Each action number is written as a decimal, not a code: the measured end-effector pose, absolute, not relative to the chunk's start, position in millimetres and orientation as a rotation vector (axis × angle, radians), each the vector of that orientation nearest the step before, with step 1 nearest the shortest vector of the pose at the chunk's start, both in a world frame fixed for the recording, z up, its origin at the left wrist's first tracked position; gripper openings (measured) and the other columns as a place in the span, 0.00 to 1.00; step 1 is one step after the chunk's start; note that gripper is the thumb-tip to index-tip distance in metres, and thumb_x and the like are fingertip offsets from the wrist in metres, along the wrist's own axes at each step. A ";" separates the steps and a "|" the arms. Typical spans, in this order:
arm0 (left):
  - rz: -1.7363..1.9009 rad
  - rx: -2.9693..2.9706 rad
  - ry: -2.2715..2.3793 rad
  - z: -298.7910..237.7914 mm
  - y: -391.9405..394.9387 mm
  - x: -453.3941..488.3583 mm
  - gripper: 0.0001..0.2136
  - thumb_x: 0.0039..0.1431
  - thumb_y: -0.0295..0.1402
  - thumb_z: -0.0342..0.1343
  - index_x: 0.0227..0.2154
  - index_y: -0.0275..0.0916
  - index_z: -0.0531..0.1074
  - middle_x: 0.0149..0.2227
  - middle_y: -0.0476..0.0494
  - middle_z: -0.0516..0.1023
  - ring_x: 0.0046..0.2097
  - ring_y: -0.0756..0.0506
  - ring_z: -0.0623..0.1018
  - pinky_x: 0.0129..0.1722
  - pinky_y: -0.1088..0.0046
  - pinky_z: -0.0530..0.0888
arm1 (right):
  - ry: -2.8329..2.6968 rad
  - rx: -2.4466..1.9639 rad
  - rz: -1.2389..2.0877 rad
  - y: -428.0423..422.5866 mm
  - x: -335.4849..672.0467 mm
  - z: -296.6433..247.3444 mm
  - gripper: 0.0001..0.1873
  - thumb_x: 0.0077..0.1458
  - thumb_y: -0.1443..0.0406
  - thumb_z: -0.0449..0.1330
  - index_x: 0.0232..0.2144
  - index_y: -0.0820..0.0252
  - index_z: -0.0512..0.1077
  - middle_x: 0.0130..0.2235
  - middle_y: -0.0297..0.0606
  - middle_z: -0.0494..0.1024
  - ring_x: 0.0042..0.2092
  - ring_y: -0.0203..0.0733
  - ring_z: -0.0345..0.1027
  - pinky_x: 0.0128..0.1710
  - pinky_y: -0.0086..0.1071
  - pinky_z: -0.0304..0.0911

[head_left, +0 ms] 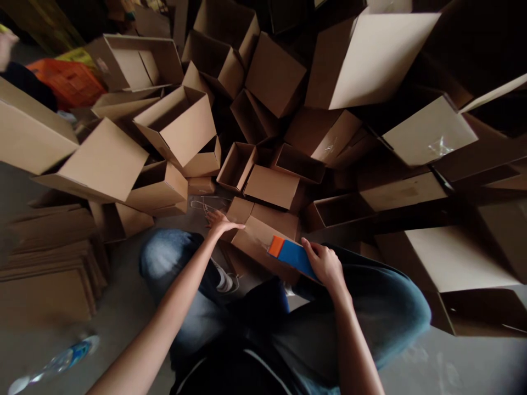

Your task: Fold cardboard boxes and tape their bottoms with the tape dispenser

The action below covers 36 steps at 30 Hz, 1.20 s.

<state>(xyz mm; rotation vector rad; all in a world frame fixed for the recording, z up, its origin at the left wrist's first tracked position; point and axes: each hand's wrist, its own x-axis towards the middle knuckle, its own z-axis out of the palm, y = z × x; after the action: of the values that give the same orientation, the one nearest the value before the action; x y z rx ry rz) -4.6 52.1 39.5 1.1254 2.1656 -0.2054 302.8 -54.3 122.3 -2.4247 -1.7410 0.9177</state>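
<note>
A brown cardboard box (pixel 263 241) lies between my knees, its flaps folded over. My left hand (pixel 221 222) rests at the box's left end with fingers spread and thumb stretched out, holding nothing. In my right hand (pixel 325 264) is a blue and orange tape dispenser (pixel 297 257), gripped by its blue body. The dispenser's orange end points left over the box's near side. A faint shiny streak, possibly clear tape, shows on the cardboard beside that end.
Cardboard boxes (pixel 187 129), many with open tops, are heaped ahead and to the right. Flattened cardboard (pixel 45 285) is stacked at left, near a plastic bottle (pixel 61 359). An orange crate (pixel 68 82) and another person's hand (pixel 5 48) are at upper left.
</note>
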 end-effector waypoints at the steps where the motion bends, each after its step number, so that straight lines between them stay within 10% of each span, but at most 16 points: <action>1: -0.194 1.112 2.170 38.6 51.6 -4.8 0.69 0.44 0.54 0.75 0.74 0.22 0.35 0.74 0.08 0.25 0.76 0.19 0.34 0.68 0.38 0.57 | -1.746 -2.422 0.914 -54.6 302.9 122.5 0.28 0.72 0.50 0.49 0.48 0.57 0.84 0.47 0.50 0.84 0.52 0.56 0.78 0.40 0.34 0.62; 7: -0.025 1.366 2.308 43.5 40.5 6.7 0.61 0.43 0.48 0.77 0.72 0.29 0.46 0.75 0.14 0.42 0.77 0.25 0.43 0.71 0.49 0.53 | -1.761 -2.426 0.872 -56.4 301.8 121.8 0.27 0.72 0.50 0.49 0.47 0.57 0.84 0.47 0.50 0.84 0.51 0.56 0.78 0.41 0.34 0.62; 13: 0.092 1.597 2.019 50.5 25.7 33.9 0.07 0.65 0.27 0.59 0.44 0.40 0.79 0.52 0.38 0.81 0.58 0.39 0.78 0.58 0.65 0.70 | -1.806 -2.429 0.862 -56.6 301.0 121.6 0.28 0.73 0.50 0.47 0.46 0.57 0.84 0.48 0.50 0.84 0.53 0.56 0.78 0.43 0.35 0.64; 36: -0.082 1.685 1.964 43.0 14.4 39.9 0.13 0.69 0.28 0.53 0.41 0.32 0.84 0.46 0.30 0.85 0.53 0.38 0.83 0.47 0.70 0.73 | -1.700 -2.446 0.902 -52.2 303.4 121.8 0.30 0.72 0.48 0.47 0.51 0.59 0.82 0.48 0.53 0.84 0.53 0.58 0.77 0.40 0.34 0.59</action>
<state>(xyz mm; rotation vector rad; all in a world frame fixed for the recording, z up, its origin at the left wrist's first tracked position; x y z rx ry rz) 39.9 14.4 43.0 1.6850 1.9640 -0.0820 303.4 -52.2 121.8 -2.4458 -1.7002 0.9022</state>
